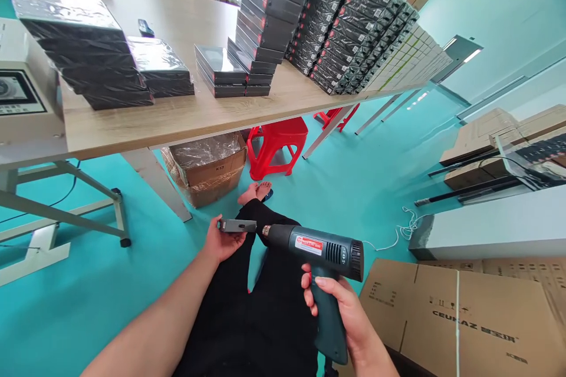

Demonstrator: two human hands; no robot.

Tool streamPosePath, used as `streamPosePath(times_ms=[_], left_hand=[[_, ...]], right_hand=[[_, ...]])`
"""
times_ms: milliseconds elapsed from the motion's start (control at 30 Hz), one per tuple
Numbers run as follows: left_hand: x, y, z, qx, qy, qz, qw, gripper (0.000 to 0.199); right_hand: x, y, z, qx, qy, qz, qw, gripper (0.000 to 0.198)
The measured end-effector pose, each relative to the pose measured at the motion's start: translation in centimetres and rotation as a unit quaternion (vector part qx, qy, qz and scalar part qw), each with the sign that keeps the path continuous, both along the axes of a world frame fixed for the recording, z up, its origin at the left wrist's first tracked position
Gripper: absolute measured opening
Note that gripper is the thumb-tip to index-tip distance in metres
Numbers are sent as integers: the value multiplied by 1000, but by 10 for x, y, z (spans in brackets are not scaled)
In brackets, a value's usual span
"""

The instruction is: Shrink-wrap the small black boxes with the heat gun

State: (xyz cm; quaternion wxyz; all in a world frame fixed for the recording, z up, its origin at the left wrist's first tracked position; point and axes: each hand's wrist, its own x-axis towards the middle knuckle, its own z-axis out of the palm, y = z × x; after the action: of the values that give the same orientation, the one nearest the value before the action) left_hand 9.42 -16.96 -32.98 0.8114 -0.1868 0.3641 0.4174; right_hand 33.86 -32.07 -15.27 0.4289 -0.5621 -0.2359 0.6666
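Observation:
My right hand (329,291) is wrapped round the handle of a dark green heat gun (325,247), which has a red and white label on its side. Its metal nozzle points left, at a slim grey-black box (237,225). That box rests in my left hand (221,240), fingers under it and thumb at its left end. A small gap separates the nozzle from the box's right end. Both are held over my lap, above black trousers.
A wooden table (177,123) bears stacks of dark boxes (272,12) and shrink-wrapped packs (84,41). Beneath it stand a red stool (278,144) and an open carton (212,174) of clear film. Large cartons (477,312) stand at my right. A machine (26,82) is at the left.

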Motion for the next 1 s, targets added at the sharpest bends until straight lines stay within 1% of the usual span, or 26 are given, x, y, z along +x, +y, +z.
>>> streamPosePath(times_ms=[67, 133, 200, 267, 367, 500, 733, 800, 900, 1000], left_hand=[[1, 1, 2, 49, 5, 32, 998, 26], [2, 3, 3, 87, 26, 55, 994, 30], [4, 5, 3, 98, 59, 78, 990, 36], [4, 7, 3, 89, 89, 91, 988, 37], [5, 8, 2, 81, 103, 80, 988, 33], [5, 8, 3, 88, 109, 61, 988, 28], [7, 6, 5, 102, 125, 46, 986, 27], [7, 6, 6, 100, 120, 45, 987, 28], [7, 6, 8, 89, 99, 49, 990, 31], [8, 6, 8, 79, 86, 37, 993, 33]], right_hand=[[2, -7, 0, -8, 35, -18, 999, 30], [5, -12, -1, -18, 61, -39, 997, 31], [8, -15, -2, -28, 76, -51, 995, 31], [10, -17, -2, -32, 78, -51, 995, 32], [11, -18, 0, -31, 73, -39, 996, 31], [9, -18, 3, -27, 61, -21, 998, 31], [7, -16, 6, -32, 32, 16, 999, 29], [5, -15, 7, -33, 17, 24, 999, 29], [2, -12, 7, -17, -15, 19, 1000, 28], [-2, -11, 6, -10, -10, 29, 999, 29]])
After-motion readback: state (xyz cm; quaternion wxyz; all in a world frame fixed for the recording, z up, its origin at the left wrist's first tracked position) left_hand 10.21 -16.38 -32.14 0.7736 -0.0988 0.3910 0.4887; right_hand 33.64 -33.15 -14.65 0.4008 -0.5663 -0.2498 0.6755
